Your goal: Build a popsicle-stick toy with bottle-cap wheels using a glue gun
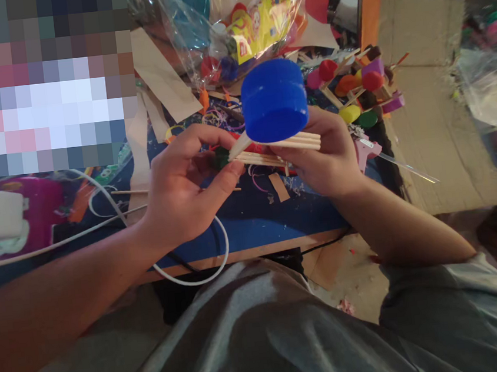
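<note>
A small model of pale wooden sticks (pixel 299 139) is held up between my two hands over the blue table. A large blue bottle cap (pixel 274 101) sits on top of it, tilted toward me. Behind the sticks, a red part (pixel 250 143) and a dark green part (pixel 222 157) show only partly. My left hand (pixel 190 186) pinches the left end of the sticks between thumb and fingers. Around the right end, my right hand (pixel 327 151) is closed, its fingertips mostly hidden behind the cap and sticks.
Stick models with colourful caps (pixel 362 82) stand right of a plastic bag (pixel 253 25). Beside my right wrist lies a pink glue gun (pixel 367 151) with a clear glue stick. A cardboard sheet (pixel 425 96) covers the right side. A white cable (pixel 226 241) loops over the table's front edge.
</note>
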`<state>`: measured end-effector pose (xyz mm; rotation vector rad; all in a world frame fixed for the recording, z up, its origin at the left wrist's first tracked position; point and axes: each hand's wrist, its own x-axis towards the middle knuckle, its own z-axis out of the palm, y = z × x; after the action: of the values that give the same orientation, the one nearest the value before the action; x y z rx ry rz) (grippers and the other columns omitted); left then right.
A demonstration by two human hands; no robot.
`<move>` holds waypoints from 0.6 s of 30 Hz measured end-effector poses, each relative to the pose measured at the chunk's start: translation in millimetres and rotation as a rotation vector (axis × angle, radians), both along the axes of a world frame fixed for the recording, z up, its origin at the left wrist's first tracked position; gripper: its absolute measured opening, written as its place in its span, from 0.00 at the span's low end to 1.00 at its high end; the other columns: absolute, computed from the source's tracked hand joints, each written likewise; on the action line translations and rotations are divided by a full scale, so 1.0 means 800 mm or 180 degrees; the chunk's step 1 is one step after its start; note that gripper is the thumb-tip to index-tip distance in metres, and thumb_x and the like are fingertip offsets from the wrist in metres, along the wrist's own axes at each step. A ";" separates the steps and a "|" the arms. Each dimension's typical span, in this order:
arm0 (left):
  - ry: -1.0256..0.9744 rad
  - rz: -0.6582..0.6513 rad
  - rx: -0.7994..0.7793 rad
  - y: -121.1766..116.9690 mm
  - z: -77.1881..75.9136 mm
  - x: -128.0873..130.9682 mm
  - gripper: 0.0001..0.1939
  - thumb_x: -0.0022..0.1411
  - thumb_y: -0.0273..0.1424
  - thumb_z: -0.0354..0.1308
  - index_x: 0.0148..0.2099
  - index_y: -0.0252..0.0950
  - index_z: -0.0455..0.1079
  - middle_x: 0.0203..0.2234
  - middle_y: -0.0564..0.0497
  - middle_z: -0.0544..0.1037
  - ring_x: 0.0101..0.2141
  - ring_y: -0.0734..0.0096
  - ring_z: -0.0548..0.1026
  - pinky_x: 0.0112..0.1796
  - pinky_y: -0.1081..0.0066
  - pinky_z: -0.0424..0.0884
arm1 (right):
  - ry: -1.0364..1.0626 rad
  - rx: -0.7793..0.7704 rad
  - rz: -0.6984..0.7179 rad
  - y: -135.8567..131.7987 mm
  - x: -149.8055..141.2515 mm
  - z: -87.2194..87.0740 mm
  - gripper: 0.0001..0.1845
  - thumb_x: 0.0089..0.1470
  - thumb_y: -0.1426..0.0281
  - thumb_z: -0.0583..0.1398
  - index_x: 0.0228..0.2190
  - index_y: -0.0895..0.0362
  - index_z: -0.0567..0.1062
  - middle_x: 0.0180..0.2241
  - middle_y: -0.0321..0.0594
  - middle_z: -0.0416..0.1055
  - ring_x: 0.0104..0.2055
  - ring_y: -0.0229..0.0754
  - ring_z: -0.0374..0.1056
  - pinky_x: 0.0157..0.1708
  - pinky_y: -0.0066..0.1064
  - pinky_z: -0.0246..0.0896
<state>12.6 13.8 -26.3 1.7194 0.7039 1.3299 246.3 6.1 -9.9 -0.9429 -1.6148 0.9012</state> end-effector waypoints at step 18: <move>0.0037 0.0037 -0.0012 -0.002 0.007 -0.001 0.11 0.73 0.41 0.73 0.51 0.43 0.80 0.44 0.49 0.85 0.44 0.63 0.85 0.39 0.65 0.85 | -0.0161 0.0764 -0.0002 -0.003 -0.006 -0.007 0.08 0.61 0.67 0.76 0.43 0.46 0.90 0.37 0.34 0.87 0.41 0.45 0.84 0.47 0.43 0.87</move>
<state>11.9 12.4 -20.5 1.7238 0.7233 1.3268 241.1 3.6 -15.8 -0.8035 -1.7216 0.6695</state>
